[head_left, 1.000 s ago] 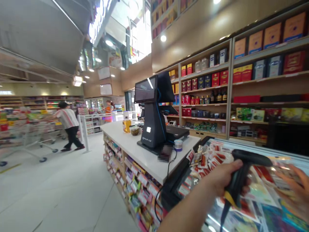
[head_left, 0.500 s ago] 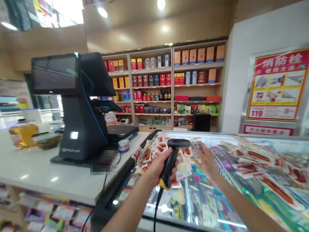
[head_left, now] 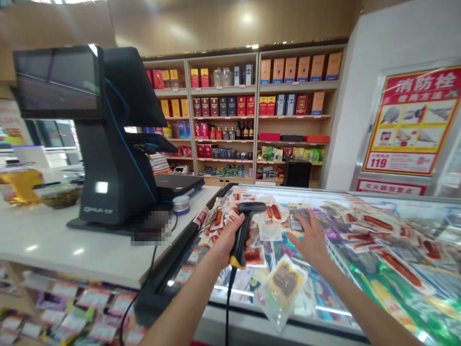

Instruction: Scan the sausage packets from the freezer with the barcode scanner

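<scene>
My left hand [head_left: 225, 240] is closed around the handle of a black barcode scanner [head_left: 248, 216] with a yellow base, its head pointing right over the freezer lid. Its cable [head_left: 227, 307] hangs down in front of the freezer. My right hand [head_left: 310, 236] is palm down with fingers spread over the snack packets [head_left: 268, 230] lying on the glass, fingertips at a grey packet [head_left: 296, 217]. A clear packet with brown contents [head_left: 284, 283] lies near the front edge, below my right wrist.
A black checkout terminal [head_left: 108, 144] with two screens stands on the white counter [head_left: 72, 254] to the left, beside a tape roll [head_left: 180, 204]. The glass-topped freezer [head_left: 378, 259] stretches to the right. Shelves of boxed goods [head_left: 252, 105] line the back wall, next to a red poster [head_left: 414, 120].
The view swung right from the shop aisle to the freezer. My left hand kept the scanner and lowered it a little; my right hand came in over the packets with fingers spread.
</scene>
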Demonstrator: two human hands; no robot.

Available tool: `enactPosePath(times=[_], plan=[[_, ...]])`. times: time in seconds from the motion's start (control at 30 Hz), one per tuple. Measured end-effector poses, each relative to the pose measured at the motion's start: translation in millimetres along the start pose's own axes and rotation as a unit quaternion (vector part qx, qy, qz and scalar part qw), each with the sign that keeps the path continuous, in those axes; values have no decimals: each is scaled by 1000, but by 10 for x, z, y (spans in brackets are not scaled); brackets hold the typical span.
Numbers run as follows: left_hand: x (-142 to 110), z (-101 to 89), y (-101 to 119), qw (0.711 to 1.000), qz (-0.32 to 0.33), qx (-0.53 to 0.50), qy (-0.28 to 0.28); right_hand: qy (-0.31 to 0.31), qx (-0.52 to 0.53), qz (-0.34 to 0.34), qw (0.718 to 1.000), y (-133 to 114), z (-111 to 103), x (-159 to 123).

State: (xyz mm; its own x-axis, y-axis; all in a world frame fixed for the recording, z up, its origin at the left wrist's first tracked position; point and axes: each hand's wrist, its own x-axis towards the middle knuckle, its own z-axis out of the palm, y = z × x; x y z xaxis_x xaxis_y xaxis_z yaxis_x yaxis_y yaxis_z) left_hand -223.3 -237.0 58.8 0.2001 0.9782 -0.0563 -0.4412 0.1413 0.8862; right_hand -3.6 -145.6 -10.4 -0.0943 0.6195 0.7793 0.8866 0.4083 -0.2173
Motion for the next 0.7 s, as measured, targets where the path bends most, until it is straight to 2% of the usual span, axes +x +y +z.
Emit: enactPosePath(times=[0.13, 0.27, 0.33, 0.47, 0.7], plan=[[-65, -93, -30, 1000, -14, 0, 13, -123, -22, -6, 992, -138, -132, -304], [-105, -199, -5, 1000, 2, 16, -3, -217, -21, -121, 968, -239, -226, -702], [-110, -249, 13, 1000, 6, 20, -3, -237, -23, -127, 963, -256, -176, -790], [-145, -297, 43, 1000, 11, 15, 12, -240, -43, -63, 968, -278, 140, -627], [-234, -333, 111, 998, -8, 18, 53, -163, -20, -57, 985, -383, 813, -270]])
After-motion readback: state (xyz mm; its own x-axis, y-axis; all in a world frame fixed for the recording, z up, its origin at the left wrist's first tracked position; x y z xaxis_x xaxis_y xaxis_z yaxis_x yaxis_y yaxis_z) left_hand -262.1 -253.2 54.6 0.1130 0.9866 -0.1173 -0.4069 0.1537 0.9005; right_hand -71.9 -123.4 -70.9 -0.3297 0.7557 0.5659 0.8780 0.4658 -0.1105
